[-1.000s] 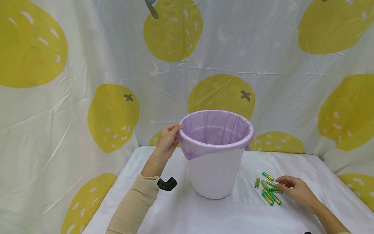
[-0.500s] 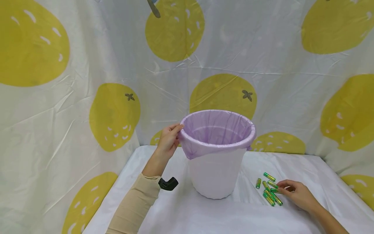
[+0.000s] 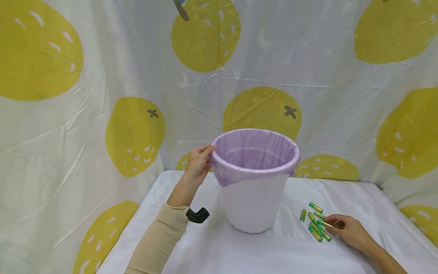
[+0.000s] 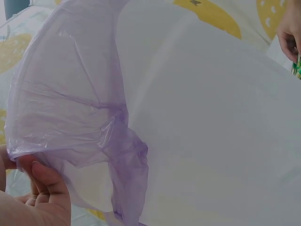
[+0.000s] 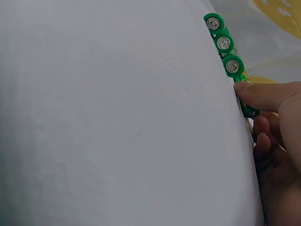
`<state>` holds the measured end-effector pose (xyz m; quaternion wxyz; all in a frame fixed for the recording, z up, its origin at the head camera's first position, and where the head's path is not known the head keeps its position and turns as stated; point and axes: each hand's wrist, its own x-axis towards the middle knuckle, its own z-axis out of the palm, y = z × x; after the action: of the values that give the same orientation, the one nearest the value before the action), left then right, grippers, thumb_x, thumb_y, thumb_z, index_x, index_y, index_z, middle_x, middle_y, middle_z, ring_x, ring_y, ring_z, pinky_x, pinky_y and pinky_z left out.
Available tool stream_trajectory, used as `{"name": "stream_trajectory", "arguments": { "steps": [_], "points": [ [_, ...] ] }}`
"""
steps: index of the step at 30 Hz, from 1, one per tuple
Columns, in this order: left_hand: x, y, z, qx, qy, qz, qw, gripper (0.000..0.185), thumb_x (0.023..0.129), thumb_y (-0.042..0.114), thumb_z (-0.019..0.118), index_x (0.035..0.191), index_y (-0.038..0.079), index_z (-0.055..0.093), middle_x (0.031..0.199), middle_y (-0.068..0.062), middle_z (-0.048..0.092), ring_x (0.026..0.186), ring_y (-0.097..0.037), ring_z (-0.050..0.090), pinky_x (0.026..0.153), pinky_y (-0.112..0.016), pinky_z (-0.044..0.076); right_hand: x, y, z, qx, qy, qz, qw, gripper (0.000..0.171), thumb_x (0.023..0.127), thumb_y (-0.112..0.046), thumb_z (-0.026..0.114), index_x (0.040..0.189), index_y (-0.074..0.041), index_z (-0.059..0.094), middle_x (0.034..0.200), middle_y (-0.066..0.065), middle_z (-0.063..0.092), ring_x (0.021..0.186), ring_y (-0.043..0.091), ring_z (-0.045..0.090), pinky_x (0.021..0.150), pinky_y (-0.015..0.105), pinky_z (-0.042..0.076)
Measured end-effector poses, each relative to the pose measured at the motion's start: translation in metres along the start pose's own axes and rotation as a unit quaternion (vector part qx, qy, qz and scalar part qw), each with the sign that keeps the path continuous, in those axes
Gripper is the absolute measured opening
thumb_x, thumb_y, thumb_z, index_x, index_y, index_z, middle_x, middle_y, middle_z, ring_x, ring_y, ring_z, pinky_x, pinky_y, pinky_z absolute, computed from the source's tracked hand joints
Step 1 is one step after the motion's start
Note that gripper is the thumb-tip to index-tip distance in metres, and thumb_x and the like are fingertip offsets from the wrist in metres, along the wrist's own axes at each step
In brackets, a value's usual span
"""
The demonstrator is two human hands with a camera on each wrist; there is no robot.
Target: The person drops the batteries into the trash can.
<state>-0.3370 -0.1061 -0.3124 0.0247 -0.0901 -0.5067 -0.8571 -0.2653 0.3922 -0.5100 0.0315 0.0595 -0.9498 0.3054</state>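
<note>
Partly hidden, a left hand [image 3: 197, 163] grips a purple-film-lined round white bin [image 3: 254, 203] as the right hand [image 3: 352, 230] pinches 1 green-and-gold cylindrical battery [image 3: 323, 223].

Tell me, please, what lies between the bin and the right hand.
In the head view, batteries lie on the cloth between the bin and the right hand.

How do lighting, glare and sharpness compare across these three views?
Head: bright, fairly even light, a sheen along the rim of the purple liner. Left wrist: dimmer and greyer, the white bin nearly featureless. Right wrist: also dim, a pale surface darkening toward the left edge, though the batteries' ends read clearly.
</note>
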Motion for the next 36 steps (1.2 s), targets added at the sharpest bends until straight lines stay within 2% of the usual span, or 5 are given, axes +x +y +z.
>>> {"name": "stream_trajectory", "arguments": {
  "steps": [6, 16, 25, 36],
  "points": [
    [0.0, 0.0, 0.001, 0.001, 0.0, 0.0, 1.0, 0.034, 0.101, 0.001, 0.061, 0.13, -0.017, 0.055, 0.096, -0.007, 0.061, 0.074, -0.01, 0.063, 0.069, -0.021, 0.058, -0.002, -0.001, 0.002, -0.004, 0.01, 0.001, 1.0, 0.029, 0.091, -0.026, 0.081, 0.112, -0.007, 0.076, 0.092, -0.003, 0.068, 0.077, 0.009, 0.056, 0.067, 0.029, 0.047],
    [-0.001, 0.0, 0.001, 0.0, -0.008, 0.002, 1.0, 0.036, 0.102, 0.0, 0.059, 0.132, -0.018, 0.053, 0.097, -0.008, 0.061, 0.076, -0.011, 0.063, 0.07, -0.022, 0.058, -0.004, -0.004, 0.0, -0.006, 0.022, 0.005, 1.0, 0.031, 0.094, -0.03, 0.079, 0.112, -0.004, 0.076, 0.1, 0.003, 0.072, 0.079, 0.011, 0.058, 0.066, 0.03, 0.047],
    [-0.001, -0.001, 0.0, 0.001, -0.006, -0.002, 1.0, 0.037, 0.102, 0.002, 0.061, 0.132, -0.017, 0.053, 0.097, -0.008, 0.062, 0.074, -0.01, 0.064, 0.07, -0.021, 0.058, -0.002, -0.008, -0.004, 0.018, 0.022, 0.02, 0.999, 0.03, 0.094, -0.031, 0.079, 0.11, -0.005, 0.076, 0.105, 0.007, 0.072, 0.082, 0.014, 0.059, 0.065, 0.03, 0.047],
    [0.001, -0.001, 0.0, 0.001, 0.003, -0.001, 1.0, 0.038, 0.101, 0.002, 0.061, 0.132, -0.017, 0.052, 0.1, -0.009, 0.06, 0.076, -0.011, 0.063, 0.07, -0.022, 0.058, -0.001, -0.015, -0.012, 0.03, 0.029, -0.001, 0.999, 0.021, 0.094, -0.022, 0.078, 0.109, -0.006, 0.076, 0.105, 0.005, 0.071, 0.081, 0.009, 0.056, 0.063, 0.028, 0.046]
  ]
}}
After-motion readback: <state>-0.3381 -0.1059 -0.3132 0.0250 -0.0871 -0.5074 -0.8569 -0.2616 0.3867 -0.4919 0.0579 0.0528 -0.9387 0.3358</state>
